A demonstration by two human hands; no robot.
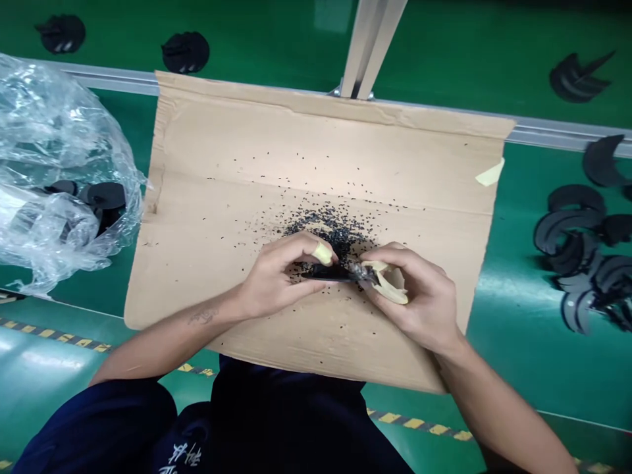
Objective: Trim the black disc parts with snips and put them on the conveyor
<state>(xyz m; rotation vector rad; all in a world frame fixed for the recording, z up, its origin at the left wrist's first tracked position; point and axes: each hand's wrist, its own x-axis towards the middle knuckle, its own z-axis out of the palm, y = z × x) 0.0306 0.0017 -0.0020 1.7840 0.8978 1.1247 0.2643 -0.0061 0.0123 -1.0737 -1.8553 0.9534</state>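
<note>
My left hand (281,273) grips a thin black plastic piece (323,272), seen nearly edge-on, between thumb and fingers. A strip of cream tape is wrapped round one finger of this hand. In my right hand (419,286) is a pair of nippers (385,282) with cream tape on the handles; their blurred metal jaws touch or nearly touch the right end of the black piece. Below and beyond both hands, many tiny black bits (340,232) lie scattered over a cardboard sheet (207,145).
A clear plastic bag (64,131) with black pieces inside lies at the left. Several curved black pieces (575,210) are heaped on the green surface (523,355) at the right. More black pieces (185,52) lie beyond a metal rail (116,80). Cream tape (490,172) sticks to the cardboard's right edge.
</note>
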